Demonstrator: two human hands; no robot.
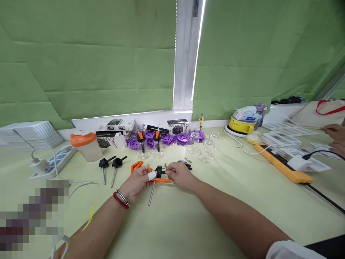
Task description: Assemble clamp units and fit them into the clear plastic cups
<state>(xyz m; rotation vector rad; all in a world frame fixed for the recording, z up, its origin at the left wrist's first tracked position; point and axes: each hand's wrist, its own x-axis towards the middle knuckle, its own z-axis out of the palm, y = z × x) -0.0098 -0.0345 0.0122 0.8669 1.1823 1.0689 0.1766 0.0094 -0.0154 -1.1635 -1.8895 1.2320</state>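
Observation:
My left hand point(138, 182) is closed round a black dispenser head point(159, 172) with a thin metal tube point(152, 194) slanting down from it. An orange lever point(163, 180) lies along its underside, by my left fingers. The thumb of this hand has a white covering. From the right, my right hand point(178, 175) pinches the end of the head's short black stem; its fingertips hide any small part there. Another orange piece point(136, 166) rests just behind my left hand. Small springs point(188, 160) and black pins point(188, 166) lie beyond my right hand.
Two black heads with tubes point(117, 163) lie left of my hands. Behind stand glass bottles with orange-topped heads point(157, 145), bare glass bottles point(208, 145) and purple discs point(184, 138). A shaker cup point(86, 149) and power strips point(283, 163) flank them. Another person's hand point(334, 133) is far right.

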